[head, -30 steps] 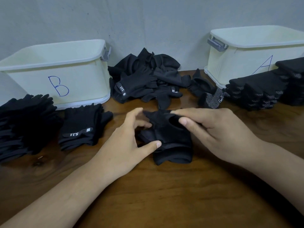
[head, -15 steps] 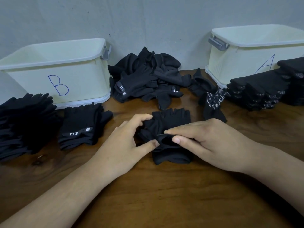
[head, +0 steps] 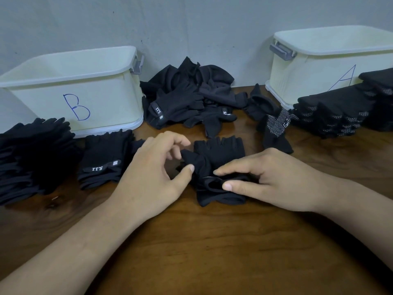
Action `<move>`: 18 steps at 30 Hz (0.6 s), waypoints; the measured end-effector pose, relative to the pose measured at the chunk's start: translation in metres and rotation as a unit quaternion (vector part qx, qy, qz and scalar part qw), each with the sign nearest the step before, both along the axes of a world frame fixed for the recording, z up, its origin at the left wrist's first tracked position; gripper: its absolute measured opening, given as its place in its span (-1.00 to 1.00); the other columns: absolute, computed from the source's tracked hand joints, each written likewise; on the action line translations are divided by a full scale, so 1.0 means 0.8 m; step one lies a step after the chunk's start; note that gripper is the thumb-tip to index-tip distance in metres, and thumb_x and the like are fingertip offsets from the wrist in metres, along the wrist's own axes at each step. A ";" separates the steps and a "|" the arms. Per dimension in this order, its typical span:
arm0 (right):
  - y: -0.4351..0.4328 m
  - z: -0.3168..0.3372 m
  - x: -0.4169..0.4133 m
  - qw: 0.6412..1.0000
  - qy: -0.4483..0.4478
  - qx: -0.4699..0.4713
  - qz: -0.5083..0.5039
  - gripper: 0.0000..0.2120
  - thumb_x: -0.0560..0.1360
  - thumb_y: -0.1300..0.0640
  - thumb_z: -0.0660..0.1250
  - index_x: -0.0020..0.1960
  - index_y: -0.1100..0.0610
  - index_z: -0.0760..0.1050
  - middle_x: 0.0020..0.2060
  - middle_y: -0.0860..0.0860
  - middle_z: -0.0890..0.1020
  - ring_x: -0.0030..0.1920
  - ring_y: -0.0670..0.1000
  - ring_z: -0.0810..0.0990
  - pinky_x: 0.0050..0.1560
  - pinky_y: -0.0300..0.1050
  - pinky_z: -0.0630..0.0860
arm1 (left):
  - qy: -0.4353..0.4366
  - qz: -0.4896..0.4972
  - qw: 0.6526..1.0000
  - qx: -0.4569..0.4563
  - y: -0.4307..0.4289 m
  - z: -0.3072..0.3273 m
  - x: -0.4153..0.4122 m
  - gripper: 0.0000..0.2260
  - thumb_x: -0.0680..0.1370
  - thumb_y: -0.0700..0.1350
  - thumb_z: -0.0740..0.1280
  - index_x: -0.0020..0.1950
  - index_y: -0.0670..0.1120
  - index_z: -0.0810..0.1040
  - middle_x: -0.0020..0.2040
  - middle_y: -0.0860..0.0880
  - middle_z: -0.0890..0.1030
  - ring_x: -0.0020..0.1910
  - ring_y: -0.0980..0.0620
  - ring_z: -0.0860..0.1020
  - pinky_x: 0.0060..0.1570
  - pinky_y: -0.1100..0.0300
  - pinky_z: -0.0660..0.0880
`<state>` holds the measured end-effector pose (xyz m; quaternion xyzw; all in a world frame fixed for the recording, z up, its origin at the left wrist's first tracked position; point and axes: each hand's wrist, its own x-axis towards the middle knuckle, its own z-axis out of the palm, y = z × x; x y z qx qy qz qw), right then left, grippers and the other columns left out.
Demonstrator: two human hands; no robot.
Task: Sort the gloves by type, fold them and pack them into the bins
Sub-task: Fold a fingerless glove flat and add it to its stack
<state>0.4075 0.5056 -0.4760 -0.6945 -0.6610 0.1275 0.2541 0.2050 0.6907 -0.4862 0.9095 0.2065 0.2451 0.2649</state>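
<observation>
A black glove (head: 219, 154) lies on the wooden table (head: 202, 252) in the middle, its finger ends pointing away. My right hand (head: 268, 179) pinches its cuff between thumb and fingers near the glove's front edge. My left hand (head: 153, 173) grips the glove's left side, thumb tip pressed on the fabric. A loose heap of black gloves (head: 191, 99) lies at the back between the two bins. Bin B (head: 72, 90) stands back left, bin A (head: 331, 64) back right.
Folded plain gloves (head: 102, 165) sit in front of bin B, with a bigger stack (head: 32, 154) at the far left. Stacks of dotted gloves (head: 340, 111) stand in front of bin A. One dotted glove (head: 276, 128) lies loose beside them. A grey wall backs the table.
My right hand has slid toward me from the glove's top to its cuff, and the glove's finger ends now lie uncovered. My left hand has stayed at the glove's left side.
</observation>
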 end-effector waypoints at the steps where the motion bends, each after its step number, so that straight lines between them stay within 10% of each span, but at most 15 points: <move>1: 0.001 0.000 -0.001 1.000 -0.008 0.004 0.001 -0.61 0.67 -0.23 0.28 0.42 -0.14 0.62 0.28 -0.31 0.66 0.25 -0.39 0.58 0.29 -0.31 0.54 | 0.019 -0.020 1.000 -0.007 -0.002 0.002 -0.001 -0.65 0.52 0.04 0.48 0.23 0.23 0.45 -0.04 0.16 0.54 0.07 0.11 0.54 0.00 0.21 0.47; 7: 0.002 -0.003 -0.008 0.999 -0.012 0.046 -0.026 -0.64 0.73 -0.16 0.21 0.40 -0.10 0.64 0.14 -0.28 0.73 0.11 -0.33 0.67 0.10 -0.23 0.63 | 0.110 -0.066 0.991 -0.026 0.000 -0.005 -0.002 -0.50 0.50 0.14 0.51 0.31 0.25 0.31 0.06 0.20 0.50 0.10 0.14 0.52 0.05 0.12 0.51; 18: 0.000 -0.001 -0.012 0.998 -0.059 0.019 0.024 -0.58 0.71 -0.26 0.18 0.42 -0.13 0.62 0.31 -0.27 0.66 0.33 -0.36 0.56 0.35 -0.26 0.54 | 0.059 -0.064 0.996 -0.014 0.007 -0.004 -0.004 -0.53 0.52 0.00 0.50 0.35 0.20 0.39 0.08 0.22 0.43 0.17 0.16 0.47 0.14 0.24 0.50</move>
